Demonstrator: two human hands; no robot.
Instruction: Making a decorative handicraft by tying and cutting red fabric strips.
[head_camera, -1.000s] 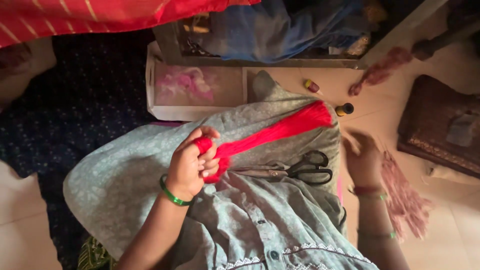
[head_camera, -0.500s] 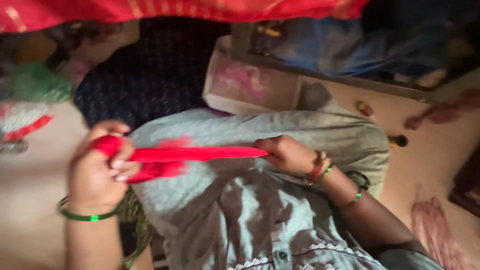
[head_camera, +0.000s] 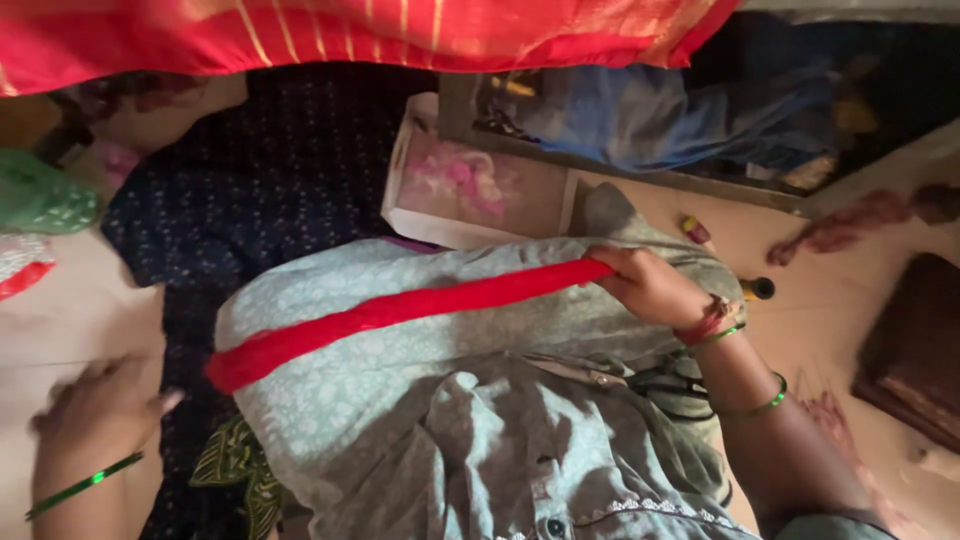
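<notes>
Clearly soft and light, the red fabric strip (head_camera: 420, 305) drapes limp across the grey-green printed cloth (head_camera: 400, 400) on the lap. Right hand (head_camera: 655, 288) pinches its far end, the best hold; left hand (head_camera: 100, 410), blurred, seems open, holding nothing.

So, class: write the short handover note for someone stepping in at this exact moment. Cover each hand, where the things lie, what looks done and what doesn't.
Right hand: pinching one end of the red fabric strip.
Left hand: empty, off to the side on the floor, apart from the strip.
The strip lies stretched across the grey printed cloth on the lap. Scissors rest on that cloth under the right forearm.
Done: strip laid out flat. Left: its free end near the left hand is unheld; scissors untouched.
</notes>
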